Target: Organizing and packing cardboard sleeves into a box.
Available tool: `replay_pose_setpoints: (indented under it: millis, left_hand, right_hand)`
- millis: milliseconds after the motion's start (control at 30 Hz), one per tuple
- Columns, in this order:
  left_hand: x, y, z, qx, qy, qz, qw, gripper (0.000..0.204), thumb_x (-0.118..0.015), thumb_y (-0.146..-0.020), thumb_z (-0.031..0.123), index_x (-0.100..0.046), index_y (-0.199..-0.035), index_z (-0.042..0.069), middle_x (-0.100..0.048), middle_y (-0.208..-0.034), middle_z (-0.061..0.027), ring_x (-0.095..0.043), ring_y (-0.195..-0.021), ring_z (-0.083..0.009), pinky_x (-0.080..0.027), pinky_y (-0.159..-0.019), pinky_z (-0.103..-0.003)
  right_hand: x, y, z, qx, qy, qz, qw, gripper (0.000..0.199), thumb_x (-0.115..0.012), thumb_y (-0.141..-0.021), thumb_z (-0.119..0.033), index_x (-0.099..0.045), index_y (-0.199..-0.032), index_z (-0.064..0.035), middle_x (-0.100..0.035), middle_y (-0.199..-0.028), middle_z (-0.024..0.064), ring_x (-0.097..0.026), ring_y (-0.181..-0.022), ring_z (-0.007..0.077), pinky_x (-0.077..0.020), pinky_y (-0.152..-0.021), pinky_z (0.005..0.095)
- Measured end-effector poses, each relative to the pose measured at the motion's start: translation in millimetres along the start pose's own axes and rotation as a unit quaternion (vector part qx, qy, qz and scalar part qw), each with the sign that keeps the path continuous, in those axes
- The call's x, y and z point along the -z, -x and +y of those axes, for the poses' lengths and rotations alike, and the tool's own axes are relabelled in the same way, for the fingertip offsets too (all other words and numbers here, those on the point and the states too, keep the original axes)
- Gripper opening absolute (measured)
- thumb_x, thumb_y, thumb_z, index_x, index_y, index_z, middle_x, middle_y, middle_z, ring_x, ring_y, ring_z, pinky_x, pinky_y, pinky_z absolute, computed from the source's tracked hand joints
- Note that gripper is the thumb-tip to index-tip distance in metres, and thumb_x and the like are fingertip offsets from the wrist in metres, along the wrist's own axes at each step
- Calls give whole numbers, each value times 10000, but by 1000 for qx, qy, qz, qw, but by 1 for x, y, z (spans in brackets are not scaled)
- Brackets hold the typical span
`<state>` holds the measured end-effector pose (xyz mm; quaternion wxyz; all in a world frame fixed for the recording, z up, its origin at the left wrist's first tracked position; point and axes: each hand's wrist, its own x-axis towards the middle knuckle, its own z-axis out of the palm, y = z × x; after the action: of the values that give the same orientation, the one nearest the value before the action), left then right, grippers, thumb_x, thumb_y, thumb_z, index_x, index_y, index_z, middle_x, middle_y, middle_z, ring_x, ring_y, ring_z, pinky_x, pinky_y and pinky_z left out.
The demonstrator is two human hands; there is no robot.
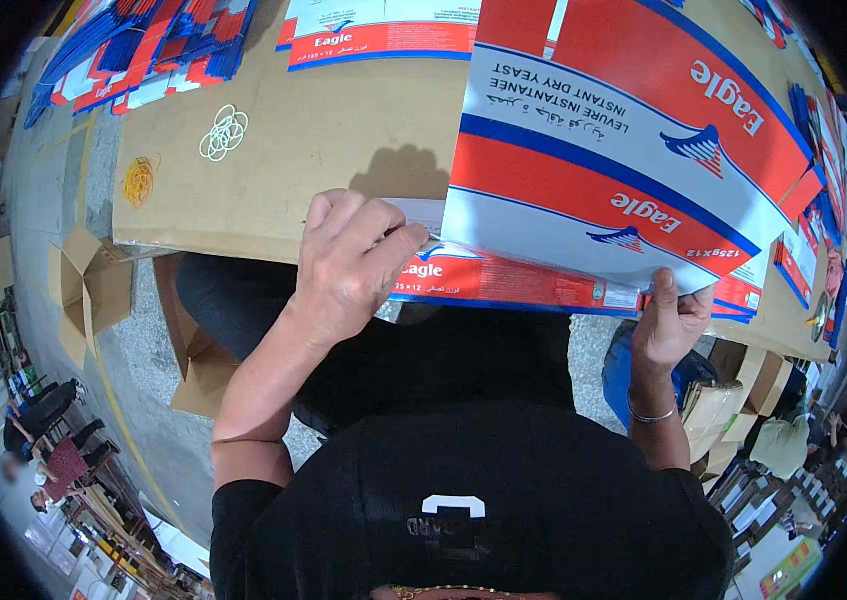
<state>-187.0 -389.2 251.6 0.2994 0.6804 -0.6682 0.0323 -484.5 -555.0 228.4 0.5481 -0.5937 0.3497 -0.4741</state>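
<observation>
A large red, white and blue printed carton sheet (558,215) is raised and tilted over the table's near edge. My right hand (671,320) grips its lower right edge, thumb on the near face and fingers behind. At the sheet's lower left corner, my left hand (348,265) is closed, fingers curled and thumb pressed in beside a pale flap. What lies between those fingertips is hidden. Beneath the raised sheet, another flat carton (503,278) of the same print sticks out over the table edge.
On the brown table (283,165) lie white rubber bands (223,133) and a yellow rubber-band bundle (139,181). Stacked folded cartons (158,50) fill the far left, and a flat carton (383,40) lies at the back. An open cardboard box (88,285) stands on the floor at left.
</observation>
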Motion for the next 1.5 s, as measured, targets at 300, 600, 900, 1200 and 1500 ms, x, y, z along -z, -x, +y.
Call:
replay_pose_setpoints:
  millis: [300,600,900,1200,1500]
  left_hand:
    - [-5,4,-6,-43,-41,-6,998,156,-690,-646,144,-640,-791,115,-544,-837,-2,-530,-782,-183,-386,-739,-353]
    - [-6,1,-10,-56,-36,21,998,204,-704,-650,142,-660,-845,100,-573,-883,-2,-557,-804,-175,-396,-753,-351]
    - [-9,-4,-15,-55,-40,23,997,236,-739,-632,142,-702,-861,100,-574,-865,-26,-558,-808,-210,-401,-730,-362]
    - [-8,-9,-18,-35,-41,2,999,193,-712,-697,130,-682,-886,105,-577,-903,-16,-561,-865,-198,-415,-824,-370]
    - [-28,0,-27,-81,60,38,994,186,-718,-726,62,-661,-902,79,-591,-915,-57,-590,-912,-232,-434,-999,-491]
  right_hand:
    - [-4,-1,1,-52,42,5,998,312,-658,-934,-83,-556,-1210,20,-662,-1133,133,-611,-1036,171,-474,-931,332]
    - [-9,-12,1,-107,14,23,994,319,-634,-945,-64,-548,-1243,10,-657,-1162,122,-613,-1054,171,-473,-945,338]
    - [-17,-19,-4,-143,20,16,989,316,-634,-950,-83,-559,-1245,2,-658,-1174,124,-614,-1064,169,-469,-949,341]
    - [-19,-24,0,-121,9,29,992,309,-695,-914,-108,-585,-1185,-11,-697,-1091,122,-643,-1013,176,-485,-914,342]
    - [-27,-38,4,-91,200,27,975,492,-705,-886,-68,-463,-1306,22,-580,-1232,160,-585,-1097,225,-471,-930,349]
